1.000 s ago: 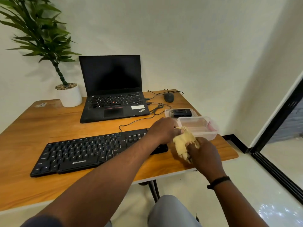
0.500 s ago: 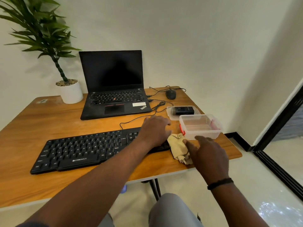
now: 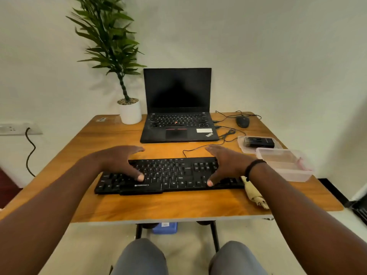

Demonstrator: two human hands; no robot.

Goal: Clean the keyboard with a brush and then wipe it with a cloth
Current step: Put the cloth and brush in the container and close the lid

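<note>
Looks basically done: cloth (image 3: 255, 194) dropped by the desk's (image 3: 178, 207) near right edge, just beside the keyboard (image 3: 170, 175). Left hand (image 3: 119, 161) and right hand (image 3: 228, 164) rest spread on it, gripping nothing. Maybe just straightening left. Further back: tubs, laptop (image 3: 177, 108), plant, white wall.

The surface (image 3: 178, 205) is smooth wood grain with a soft sheen; the keyboard (image 3: 168, 176) and laptop (image 3: 177, 128) are matt black plastic; the box (image 3: 286, 165) at right is clear plastic; the cloth (image 3: 255, 195) is soft, crumpled, pale yellow; the plant pot (image 3: 130, 113) is smooth white
</note>
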